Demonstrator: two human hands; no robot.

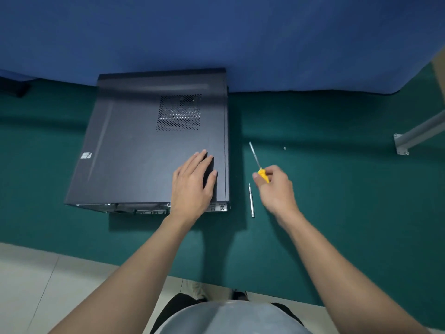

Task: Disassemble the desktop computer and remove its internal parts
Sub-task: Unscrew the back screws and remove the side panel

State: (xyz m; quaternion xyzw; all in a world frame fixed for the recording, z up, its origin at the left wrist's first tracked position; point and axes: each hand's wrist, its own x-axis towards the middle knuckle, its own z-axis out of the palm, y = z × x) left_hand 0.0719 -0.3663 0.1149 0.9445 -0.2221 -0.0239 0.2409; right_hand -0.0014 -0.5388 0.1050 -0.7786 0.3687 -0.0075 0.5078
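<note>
Desktop computer is laid on its side on the green table, its far end against the blue cloth backdrop and its rear ports turned toward the person. The dark side panel faces up and is closed over the inside; a perforated vent grille is set in its far half and a small sticker is seen near its left edge.

The left hand is laid flat on the panel's near right corner, fingers straight and slightly spread. Just beside the case's right edge, the right hand is curled round a yellow-handled screwdriver, whose shaft is pointed away and to the left, above the table.

A slim silver tool is laid on the table between the case and the right hand. A small screw lies apart, further right. A grey metal bracket is fixed at the right edge. Pale floor tiles are seen below the table's near edge.
</note>
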